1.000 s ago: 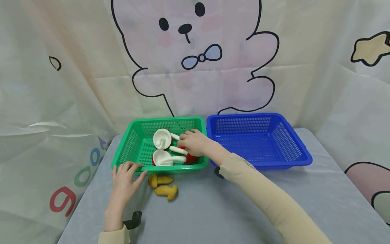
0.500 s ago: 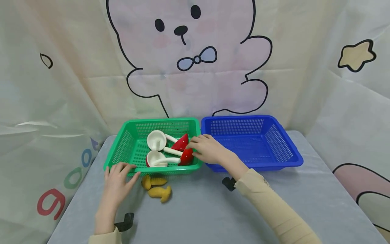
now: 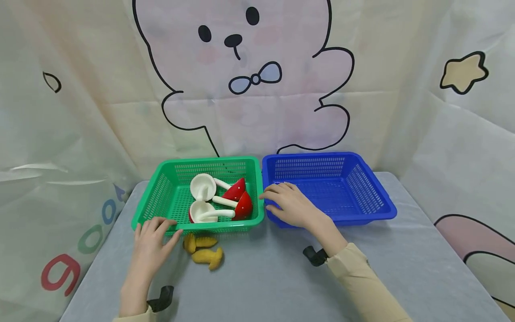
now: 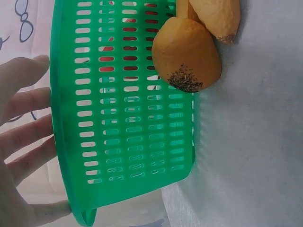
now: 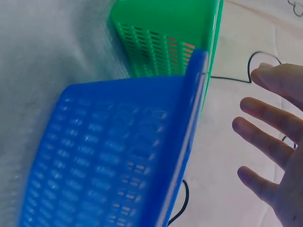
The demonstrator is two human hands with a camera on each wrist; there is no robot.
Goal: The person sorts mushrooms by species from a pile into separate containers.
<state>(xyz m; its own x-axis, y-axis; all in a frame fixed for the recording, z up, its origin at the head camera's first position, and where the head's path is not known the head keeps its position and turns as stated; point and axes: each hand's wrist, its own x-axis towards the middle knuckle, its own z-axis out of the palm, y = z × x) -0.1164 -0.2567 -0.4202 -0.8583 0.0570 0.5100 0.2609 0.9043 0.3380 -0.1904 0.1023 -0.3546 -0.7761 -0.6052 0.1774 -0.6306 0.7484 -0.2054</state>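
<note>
My left hand (image 3: 151, 243) rests its spread fingertips on the front left rim of the green basket (image 3: 225, 226). Inside that basket lie several toy mushrooms with white stems; two show red, white-dotted caps, one of them a red mushroom (image 3: 243, 206), and others turn up a white hollow underside (image 3: 203, 187). Two yellow-brown toy mushrooms (image 3: 208, 257) lie on the table against the basket's front; the left wrist view shows a dark speckled patch on one cap (image 4: 187, 56). My right hand (image 3: 290, 205), fingers extended and holding nothing, hovers over the front left corner of the blue basket (image 3: 330, 221).
Both baskets stand side by side at the back of the grey cloth-covered table (image 3: 257, 286), their near sides almost meeting. Behind them hangs a curtain (image 3: 297, 120) printed with a bear. Black wrist mounts (image 3: 315, 256) stick out from both wrists.
My right hand has drawn back from the red mushrooms in the green basket, rightward to the blue basket's corner. The left hand stays at the green rim. The head view has shifted slightly.
</note>
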